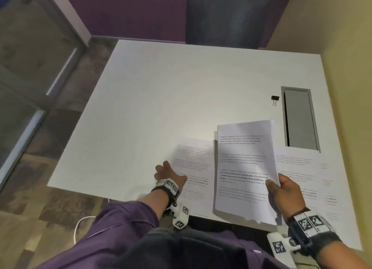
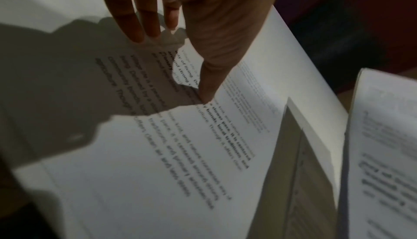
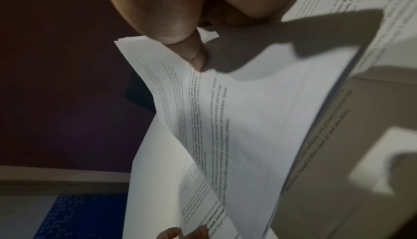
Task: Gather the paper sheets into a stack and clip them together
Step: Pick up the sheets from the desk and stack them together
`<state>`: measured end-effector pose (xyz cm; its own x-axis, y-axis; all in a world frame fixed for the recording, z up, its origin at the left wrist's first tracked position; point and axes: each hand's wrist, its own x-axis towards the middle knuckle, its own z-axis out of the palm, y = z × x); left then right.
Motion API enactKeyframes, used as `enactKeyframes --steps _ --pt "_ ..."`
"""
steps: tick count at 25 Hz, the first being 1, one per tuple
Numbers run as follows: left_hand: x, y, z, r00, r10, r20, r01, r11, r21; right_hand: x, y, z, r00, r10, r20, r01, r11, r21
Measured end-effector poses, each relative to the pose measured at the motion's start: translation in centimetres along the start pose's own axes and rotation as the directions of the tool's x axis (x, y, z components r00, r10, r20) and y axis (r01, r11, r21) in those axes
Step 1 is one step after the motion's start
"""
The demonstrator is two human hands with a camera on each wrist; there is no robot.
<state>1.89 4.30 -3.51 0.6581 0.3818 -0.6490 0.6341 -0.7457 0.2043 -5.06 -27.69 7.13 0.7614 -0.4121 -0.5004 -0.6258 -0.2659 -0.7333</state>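
Head view shows the right hand [image 1: 281, 190] holding a stack of printed sheets [image 1: 245, 168] lifted off the white tabletop [image 1: 181, 87], thumb on top and fingers beneath, pinching the stack's right edge near the tabletop's near edge. The stack's long axis runs from near edge to far edge. The left hand [image 1: 169, 173] lies just left of it, fingers spread and fairly straight, pressing on a single loose sheet [image 1: 193, 162] flat on the tabletop; in the left wrist view the thumb tip [image 2: 206, 93] touches the printed page while the fingers [image 2: 144, 25] reach toward its far-left margin. That sheet lies directly left of the held stack, long axis parallel to it, and the left hand is plainly the nearer one, so I judge it the next sheet to join the stack.

Counting: one held stack, sheet number unclear; one loose sheet on the left; on the right, toward the near right corner, more pages [image 1: 296, 168], at least one and perhaps two, too faint to separate. One black binder clip [image 1: 275, 99] sits well apart toward the right edge, beside a grey recessed hatch [image 1: 301, 117], closer to the right hand.
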Motion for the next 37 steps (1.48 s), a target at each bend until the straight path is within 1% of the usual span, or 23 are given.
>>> enactKeyframes --steps 1,3,5,7,9,12,15,16,17,18,19,20,21,23,25,26,28,29,30,31,33,34,37 --pt "0.4 -0.1 0.2 1.000 0.024 -0.019 -0.024 1.000 -0.012 -0.1 0.0 0.2 1.000 0.007 -0.002 -0.007 1.000 0.006" --pt "1.2 -0.2 0.1 1.000 0.026 -0.010 -0.027 0.997 -0.076 0.0 0.0 0.6 0.999 0.034 -0.016 -0.033 0.999 0.033" --pt "2.4 -0.2 -0.4 1.000 0.007 0.024 -0.004 0.992 -0.126 0.0 -0.2 1.1 0.998 0.053 -0.029 -0.050 0.996 0.071" --pt "3.4 -0.3 -1.1 0.997 0.032 0.072 -0.021 0.990 -0.141 0.2 -0.2 1.5 0.997 0.068 -0.030 -0.065 0.992 0.110" --pt "3.9 -0.3 -1.9 0.990 0.120 0.079 -0.105 0.980 -0.171 0.7 0.0 1.9 0.997 0.077 -0.026 -0.073 0.988 0.134" --pt "3.2 1.1 -4.4 0.965 0.262 0.006 -0.248 0.920 -0.305 1.2 -0.1 1.6 0.995 0.094 -0.019 -0.089 0.979 0.186" --pt "1.2 3.0 -9.7 0.934 0.340 -0.111 -0.350 0.809 -0.472 1.6 -0.6 0.8 0.997 0.082 -0.004 -0.079 0.970 0.230" --pt "0.3 3.4 -11.6 0.927 0.353 -0.125 -0.362 0.761 -0.538 1.8 -0.7 0.6 0.997 0.079 0.004 -0.077 0.966 0.246" --pt "-0.8 3.8 -13.3 0.920 0.372 -0.122 -0.362 0.690 -0.627 2.0 -0.8 0.2 0.997 0.071 0.013 -0.072 0.964 0.256" --pt "-2.0 4.4 -14.6 0.914 0.394 -0.100 -0.337 0.595 -0.730 2.2 -1.0 -0.2 0.998 0.060 0.023 -0.064 0.963 0.263" --pt "-3.1 4.8 -15.5 0.905 0.422 -0.053 -0.276 0.489 -0.828 2.5 -1.0 -0.5 0.998 0.056 0.033 -0.063 0.961 0.271" --pt "-4.4 5.4 -15.8 0.891 0.454 -0.016 -0.223 0.405 -0.887 2.9 -1.1 -0.8 0.998 0.049 0.044 -0.059 0.960 0.274" --pt "-5.6 5.9 -15.6 0.873 0.488 0.014 -0.187 0.361 -0.914 3.2 -1.2 -1.0 0.997 0.045 0.058 -0.060 0.959 0.278" --pt "-7.9 7.3 -13.6 0.843 0.536 0.056 -0.164 0.354 -0.921 3.7 -1.4 -1.5 0.994 0.027 0.102 -0.057 0.951 0.305" --pt "-9.6 8.6 -10.6 0.839 0.539 0.073 -0.181 0.403 -0.897 3.8 -1.7 -1.6 0.987 0.023 0.162 -0.081 0.927 0.366" --pt "-10.4 9.2 -9.2 0.844 0.532 0.063 -0.216 0.445 -0.869 3.6 -1.8 -1.6 0.979 0.010 0.203 -0.091 0.915 0.393" --pt "-11.9 9.9 -6.8 0.875 0.483 0.011 -0.292 0.548 -0.784 2.5 -2.1 -1.8 0.956 -0.029 0.293 -0.108 0.891 0.440" --pt "-12.2 9.9 -5.9 0.889 0.457 -0.029 -0.328 0.591 -0.737 2.0 -2.2 -1.8 0.941 -0.028 0.337 -0.141 0.874 0.465" --pt "-12.7 9.9 -5.5 0.893 0.446 -0.069 -0.366 0.627 -0.688 1.4 -2.4 -2.1 0.925 -0.030 0.379 -0.174 0.853 0.492" --pt "-13.0 9.8 -5.2 0.886 0.452 -0.099 -0.407 0.658 -0.634 0.8 -2.5 -2.4 0.909 -0.037 0.415 -0.204 0.829 0.520" --pt "-13.2 9.6 -5.0 0.870 0.479 -0.112 -0.457 0.704 -0.544 0.4 -2.6 -3.0 0.884 -0.063 0.463 -0.241 0.786 0.569" --pt "-13.2 9.6 -4.9 0.867 0.489 -0.095 -0.458 0.708 -0.538 0.3 -2.5 -3.2 0.875 -0.076 0.478 -0.254 0.770 0.586" --pt "-14.2 9.9 -4.5 0.844 0.534 -0.039 -0.454 0.674 -0.583 0.2 -1.7 -3.3 0.851 -0.117 0.513 -0.277 0.728 0.627"
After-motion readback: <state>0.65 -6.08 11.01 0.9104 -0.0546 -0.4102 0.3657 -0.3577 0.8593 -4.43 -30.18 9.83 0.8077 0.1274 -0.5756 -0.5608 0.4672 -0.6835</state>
